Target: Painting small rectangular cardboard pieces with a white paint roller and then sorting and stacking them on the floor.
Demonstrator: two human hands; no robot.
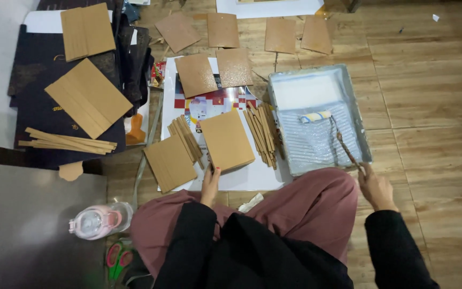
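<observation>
My right hand grips the handle of a small paint roller, whose pale head rests on the ribbed slope of a grey paint tray holding white liquid at its far end. My left hand touches the near edge of a brown cardboard rectangle lying on a printed poster sheet. Bundles of thin cardboard strips lie on either side of that rectangle. Another cardboard piece sits to its left.
Several glossy coated cardboard squares lie spread on the wooden floor beyond the poster. Dark folders with cardboard pieces and strips lie at left. A pink-capped bottle and scissors sit by my left knee.
</observation>
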